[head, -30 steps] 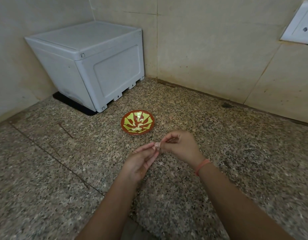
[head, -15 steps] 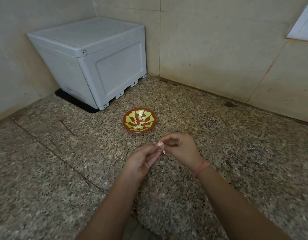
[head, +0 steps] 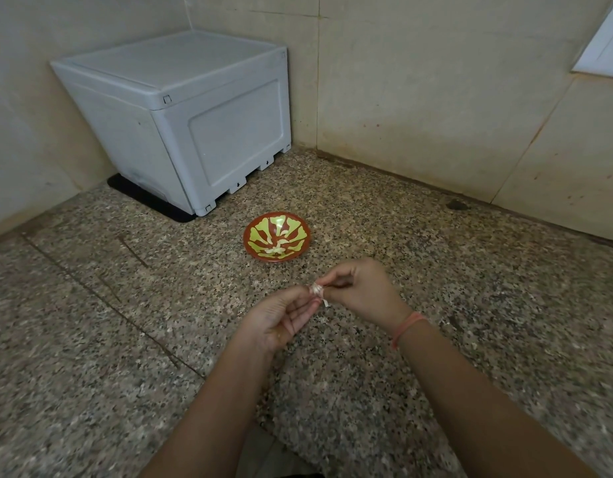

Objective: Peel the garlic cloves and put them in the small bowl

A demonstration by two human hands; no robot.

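Observation:
A small garlic clove point(head: 316, 290) with pale papery skin is held in the air between both hands, above the speckled granite counter point(head: 125, 339). My left hand point(head: 280, 315) pinches it from below with thumb and fingers. My right hand point(head: 358, 291) pinches its skin from the right, and a strip of peel hangs down beside the clove. Just beyond the hands sits the small bowl point(head: 251, 243), red-brown with a yellow-green pattern, holding a few peeled pale cloves point(head: 275, 249).
A grey-white plastic box point(head: 180, 122) on a black mat stands in the back left corner. Tiled walls close the counter at the back and left. A white wall socket point(head: 605, 53) is at the upper right.
Both hands kept pinching the clove in about the same place. A strip of peel now hangs lower from it. The camera tilted slightly.

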